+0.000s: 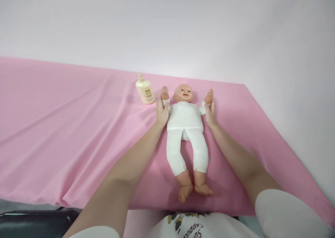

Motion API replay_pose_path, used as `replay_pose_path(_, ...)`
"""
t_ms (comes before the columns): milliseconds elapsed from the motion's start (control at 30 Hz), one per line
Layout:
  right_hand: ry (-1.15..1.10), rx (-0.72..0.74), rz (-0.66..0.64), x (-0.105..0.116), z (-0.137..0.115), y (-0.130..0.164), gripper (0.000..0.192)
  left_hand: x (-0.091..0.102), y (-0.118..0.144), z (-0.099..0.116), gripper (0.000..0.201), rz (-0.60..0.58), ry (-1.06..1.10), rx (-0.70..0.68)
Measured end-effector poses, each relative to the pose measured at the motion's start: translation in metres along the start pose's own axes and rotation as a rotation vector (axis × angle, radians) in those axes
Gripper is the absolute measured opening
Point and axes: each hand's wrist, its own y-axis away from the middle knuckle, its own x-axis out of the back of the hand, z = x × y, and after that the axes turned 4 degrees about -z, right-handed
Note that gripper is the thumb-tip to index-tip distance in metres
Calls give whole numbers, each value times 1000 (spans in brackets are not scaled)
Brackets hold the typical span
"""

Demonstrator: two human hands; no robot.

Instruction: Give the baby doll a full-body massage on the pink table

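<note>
A baby doll (pixel 185 116) in a white top and white trousers lies on its back, its head toward the wall and its bare feet toward me. My left hand (pixel 162 111) is closed around the doll's forearm on the left side of the view, just below the small raised hand. On the other side, my right hand (pixel 210 114) grips the doll's other forearm at the white cuff. Both doll arms are bent up beside its head. Some of my fingers are hidden behind the doll's arms.
A pale yellow pump bottle (pixel 145 90) stands left of the doll's head, close to my left hand. Pink cloth (pixel 78 126) with creases covers the table. White walls (pixel 157 28) rise behind and at the right. A black padded seat (pixel 39 222) shows at the lower left.
</note>
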Motion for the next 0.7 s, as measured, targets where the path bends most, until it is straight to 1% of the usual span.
replay_pose_path(100,113,50,-173,-4,-7,7,58,-2,1,2,53,-156,-158,-145)
replay_pose_path(167,195,100,-258,-6,-8,9,51,-3,1,3,51,-227,-202,-182)
replay_pose_path(233,206,112,-284,-7,-9,10,49,-3,1,3,51,-249,-191,-178)
replay_pose_path(267,180,96,-262,-7,-10,10,51,-3,1,3,52,-235,-169,-166)
replay_pose_path(333,100,55,-166,-7,-12,10,58,-3,1,2,58,-165,-103,-125)
replay_pose_path(433,-4,31,16,-5,-11,6,69,-1,1,2,67,-15,15,-39)
replay_pose_path(500,-41,-8,137,-1,-7,1,74,1,-1,2,68,92,87,28)
replay_pose_path(600,-76,-162,327,7,5,-8,75,4,-6,-3,65,239,175,169)
replay_pose_path(700,-123,-343,513,16,15,-15,74,8,-14,-15,58,359,231,313)
